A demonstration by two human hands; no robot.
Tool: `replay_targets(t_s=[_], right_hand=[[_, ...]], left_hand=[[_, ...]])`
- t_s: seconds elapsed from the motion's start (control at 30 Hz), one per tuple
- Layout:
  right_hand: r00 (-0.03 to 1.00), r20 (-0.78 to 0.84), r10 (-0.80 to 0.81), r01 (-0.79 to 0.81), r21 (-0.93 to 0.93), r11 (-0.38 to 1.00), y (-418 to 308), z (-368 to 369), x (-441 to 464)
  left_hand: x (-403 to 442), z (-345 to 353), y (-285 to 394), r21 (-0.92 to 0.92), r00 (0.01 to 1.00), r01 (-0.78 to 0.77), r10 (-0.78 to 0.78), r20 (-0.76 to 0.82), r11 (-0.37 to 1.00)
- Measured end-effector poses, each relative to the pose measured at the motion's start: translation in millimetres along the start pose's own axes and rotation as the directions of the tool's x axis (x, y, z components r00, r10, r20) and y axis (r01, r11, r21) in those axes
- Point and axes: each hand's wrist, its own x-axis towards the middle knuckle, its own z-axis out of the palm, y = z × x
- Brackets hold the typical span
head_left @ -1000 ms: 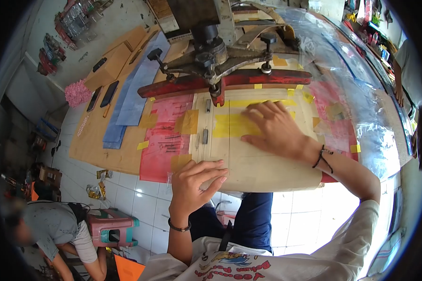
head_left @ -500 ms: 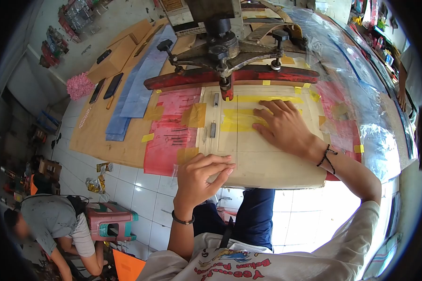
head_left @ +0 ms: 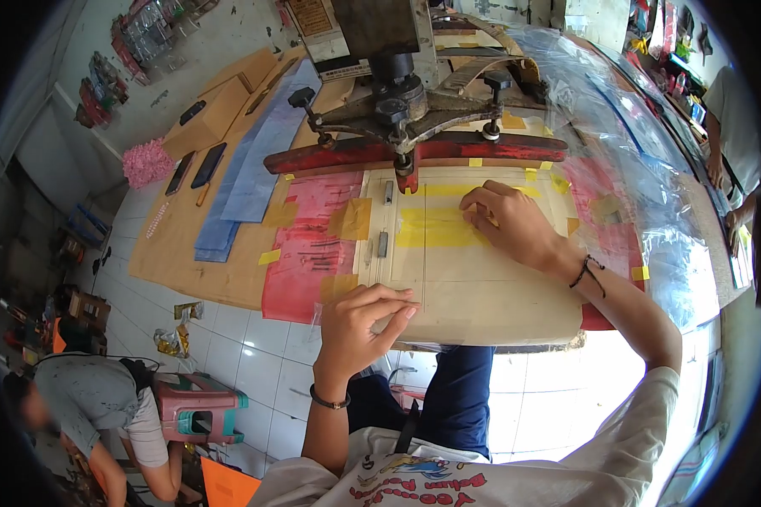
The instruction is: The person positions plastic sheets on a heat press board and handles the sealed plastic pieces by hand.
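A beige sheet (head_left: 482,308) with thin ruled lines lies on the board in front of me, crossed by strips of yellow tape (head_left: 435,226). My left hand (head_left: 362,328) is over the sheet's near left part, thumb and fingertips pinched together; whatever may be between them is too small to make out. Over the right part of the yellow tape, my right hand (head_left: 516,224) has its fingers curled in, and the fingertips are partly hidden. Two small metal pieces (head_left: 383,245) sit left of the tape. Beyond them stands a red clamp bar (head_left: 490,150) on a dark metal bracket (head_left: 402,114).
Red mesh strips (head_left: 313,253) flank the sheet. Left on the table are blue sheets (head_left: 249,190), phones (head_left: 208,165) and a cardboard box (head_left: 207,118). Clear plastic (head_left: 668,245) covers the right side. A person (head_left: 93,406) bends by a stool (head_left: 199,407); another (head_left: 727,127) stands right.
My right hand's fingers have drawn in from lying stretched over the yellow tape to a curl. My left hand keeps nearly the same pinch. The view has shifted slightly.
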Motion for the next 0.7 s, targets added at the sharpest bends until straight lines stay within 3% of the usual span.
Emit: replay_targets(t_s=[0.03,0.13,0.23,0.53,0.7], right_hand=[[0.996,-0.071,-0.061,0.061,-0.002,0.998,0.6,2.6,-1.7],[0.913,-0.040,-0.406,0.395,-0.162,0.904,-0.4,-3.2,-2.7],[0.850,0.124,-0.512,0.524,-0.108,0.845,3.5,0.3,-3.9],[0.855,0.242,-0.460,0.499,-0.137,0.856,-5.8,18.5,-9.3],[0.908,0.285,-0.307,0.385,-0.280,0.879,-14.4,8.5,-19.5]], left_hand=[[0.4,1.4,-0.7,0.013,1.000,-0.014,0.014,-0.025,1.000],[-0.9,5.4,-3.2,0.042,0.996,-0.038,0.041,-0.074,0.998],[-1.5,6.0,-2.9,0.056,0.996,-0.048,0.052,-0.076,0.997],[-0.8,5.7,-1.5,0.051,0.997,-0.036,0.039,-0.063,0.998],[1.5,1.1,9.9,0.050,1.000,0.027,-0.027,-0.006,0.998]])
